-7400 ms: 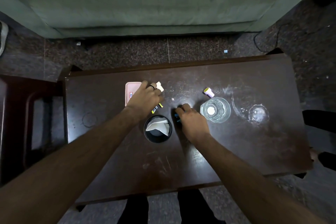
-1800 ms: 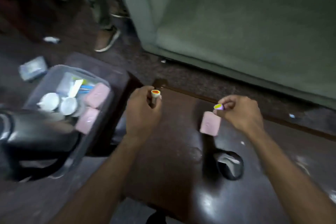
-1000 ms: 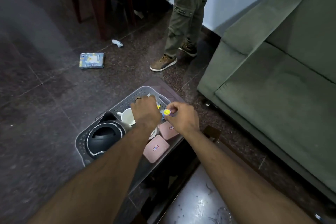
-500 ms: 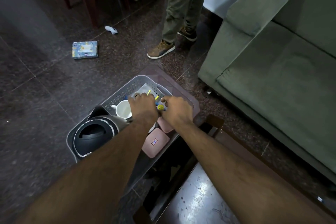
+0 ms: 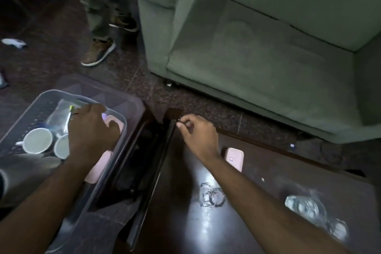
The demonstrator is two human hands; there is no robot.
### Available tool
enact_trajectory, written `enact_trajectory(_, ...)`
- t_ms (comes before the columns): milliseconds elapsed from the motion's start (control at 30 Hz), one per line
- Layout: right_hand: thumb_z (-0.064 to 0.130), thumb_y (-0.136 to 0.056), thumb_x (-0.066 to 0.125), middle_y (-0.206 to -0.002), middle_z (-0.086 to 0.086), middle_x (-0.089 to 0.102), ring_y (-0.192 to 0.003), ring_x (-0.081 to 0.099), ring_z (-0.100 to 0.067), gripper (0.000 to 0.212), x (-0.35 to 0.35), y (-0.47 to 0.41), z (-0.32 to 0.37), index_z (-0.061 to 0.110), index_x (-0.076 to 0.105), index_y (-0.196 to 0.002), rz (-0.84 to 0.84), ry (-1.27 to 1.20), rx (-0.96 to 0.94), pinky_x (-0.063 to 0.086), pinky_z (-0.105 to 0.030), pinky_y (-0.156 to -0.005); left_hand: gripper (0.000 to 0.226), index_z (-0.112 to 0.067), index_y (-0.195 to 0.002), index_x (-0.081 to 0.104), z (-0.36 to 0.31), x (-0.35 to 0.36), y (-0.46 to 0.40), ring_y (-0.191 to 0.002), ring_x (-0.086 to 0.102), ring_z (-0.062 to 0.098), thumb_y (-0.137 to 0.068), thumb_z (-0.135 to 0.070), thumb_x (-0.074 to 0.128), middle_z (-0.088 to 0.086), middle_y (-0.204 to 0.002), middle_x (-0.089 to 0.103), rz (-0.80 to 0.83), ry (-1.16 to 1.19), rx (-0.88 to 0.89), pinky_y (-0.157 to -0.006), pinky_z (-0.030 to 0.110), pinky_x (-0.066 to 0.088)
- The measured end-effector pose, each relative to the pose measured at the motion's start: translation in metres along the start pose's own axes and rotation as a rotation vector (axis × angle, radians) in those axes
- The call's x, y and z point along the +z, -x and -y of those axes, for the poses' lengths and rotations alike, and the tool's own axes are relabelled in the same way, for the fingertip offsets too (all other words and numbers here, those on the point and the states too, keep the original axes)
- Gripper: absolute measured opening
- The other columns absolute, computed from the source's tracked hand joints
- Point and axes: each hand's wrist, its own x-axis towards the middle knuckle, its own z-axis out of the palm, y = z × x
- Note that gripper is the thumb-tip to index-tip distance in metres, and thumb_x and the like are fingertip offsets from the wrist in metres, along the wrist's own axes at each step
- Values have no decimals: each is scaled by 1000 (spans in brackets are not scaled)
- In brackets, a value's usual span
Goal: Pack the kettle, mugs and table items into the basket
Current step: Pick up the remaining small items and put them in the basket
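At the left of the frame we see the grey basket (image 5: 123, 118) sitting on a low dark stand beside the counter (image 5: 185, 222). Our left hand (image 5: 92, 128) reaches down into the basket, palm down with the fingers bent over the contents; whether it grips anything we cannot tell, since the fingertips are blurred and hidden. Two white mugs (image 5: 37, 140) stand side by side in the basket just left of that hand, and clear plastic packets (image 5: 57, 115) lie beyond them toward the far wall. Two pink cases are in the basket as well, one (image 5: 115, 125) under the fingertips and one (image 5: 99, 168) beside the wrist against the near wall.

Our right hand (image 5: 198, 134) hovers over the far left corner of the counter, fingers curled, thumb and forefinger pinched together on something tiny and dark that we cannot identify. Just right of that wrist a third pink case (image 5: 235, 158) lies flat on the counter. Blurred clear glassware (image 5: 305, 208) stands near the right edge of the counter, and wet rings (image 5: 212, 197) glint in the middle.

A green sofa (image 5: 257, 47) fills the upper right, and another person's legs and brown shoe (image 5: 99, 52) stand at upper left.
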Motion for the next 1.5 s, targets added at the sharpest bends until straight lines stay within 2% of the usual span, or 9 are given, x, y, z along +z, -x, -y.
enact_trajectory(233, 29, -85, 78, -86, 8, 73, -81, 70, -13, 12, -71, 37, -123, 27, 73, -95, 16, 48, 306, 51, -25, -73, 26, -3, -103, 70, -114, 52, 51, -92, 67, 40, -78, -9, 71, 18, -96, 71, 180, 301, 206, -88, 45, 54)
enact_trajectory(367, 25, -85, 77, -88, 4, 77, -87, 73, -19, 11, -81, 55, -168, 25, 75, -96, 44, 19, 479, 57, -31, -82, 14, -13, -97, 71, -181, 102, 106, -80, 68, 23, -85, -7, 68, 5, -90, 72, 393, 493, 117, -81, 32, 55)
enact_trajectory(500, 23, -87, 75, -92, 3, 79, -93, 73, -18, 14, -73, 67, -194, 24, 75, -101, 45, -10, 543, 49, -22, -77, 8, -13, -91, 75, -223, 151, 150, -84, 72, 23, -88, -10, 69, 7, -88, 78, 456, 561, -39, -76, 20, 45)
enact_trajectory(667, 25, -90, 72, -108, -2, 77, -103, 71, -25, 25, -66, 62, -208, 26, 69, -115, 128, 26, 559, 55, -31, -85, 18, -12, -100, 74, -231, 196, 175, -105, 70, 30, -94, -26, 65, 11, -103, 78, 582, 473, -194, -84, 28, 47)
enact_trajectory(800, 22, -90, 70, -114, -6, 76, -110, 70, -29, 33, -65, 62, -218, 26, 67, -123, 213, 31, 564, 57, -37, -92, 16, -17, -92, 71, -229, 213, 180, -95, 73, 29, -92, -33, 67, 9, -94, 78, 595, 475, -245, -78, 26, 50)
enact_trajectory(900, 16, -88, 69, -115, -7, 76, -112, 69, -28, 38, -62, 62, -223, 26, 66, -125, 247, -28, 580, 57, -37, -94, 12, -21, -84, 65, -229, 220, 179, -86, 76, 26, -90, -31, 69, 8, -88, 79, 601, 504, -260, -85, 38, 59)
enact_trajectory(1033, 15, -87, 71, -109, -6, 78, -107, 71, -24, 37, -58, 60, -222, 25, 69, -123, 251, -77, 600, 57, -34, -93, 12, -18, -88, 65, -228, 225, 177, -81, 77, 27, -89, -28, 72, 10, -88, 78, 627, 552, -242, -80, 45, 61)
enact_trajectory(1267, 13, -86, 70, -100, -4, 79, -99, 72, -19, 34, -54, 60, -213, 24, 71, -119, 248, -111, 601, 57, -29, -88, 18, -19, -80, 57, -223, 217, 175, -57, 73, 20, -90, -14, 71, 8, -77, 72, 611, 666, -352, -56, 26, 59)
enact_trajectory(1500, 19, -85, 74, -76, 11, 69, -79, 66, -8, 14, -46, 57, -171, 26, 75, -97, 198, -245, 589, 46, -20, -73, 14, -20, -81, 60, -193, 177, 162, -52, 69, 16, -88, -13, 69, 11, -78, 75, 520, 734, -370, -59, 34, 60)
